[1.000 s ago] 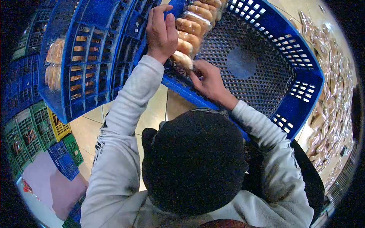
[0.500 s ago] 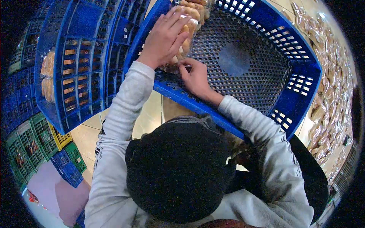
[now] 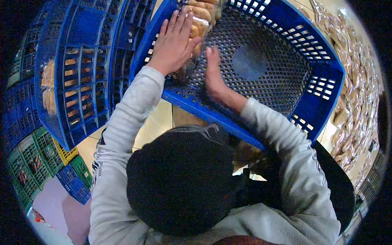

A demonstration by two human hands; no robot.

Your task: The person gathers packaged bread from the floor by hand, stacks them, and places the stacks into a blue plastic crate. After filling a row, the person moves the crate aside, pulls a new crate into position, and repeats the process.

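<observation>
Bread pack (image 3: 200,30) runs lengthwise along left side of crate (image 3: 320,108). Left hand (image 3: 172,47) nearer, open flat over it; right hand (image 3: 215,75) open just right, blurred, seemingly not touching.

One left hand (image 3: 173,49), one right hand (image 3: 216,77); one black cap (image 3: 179,179) — at least three rolls (image 3: 198,12).
</observation>
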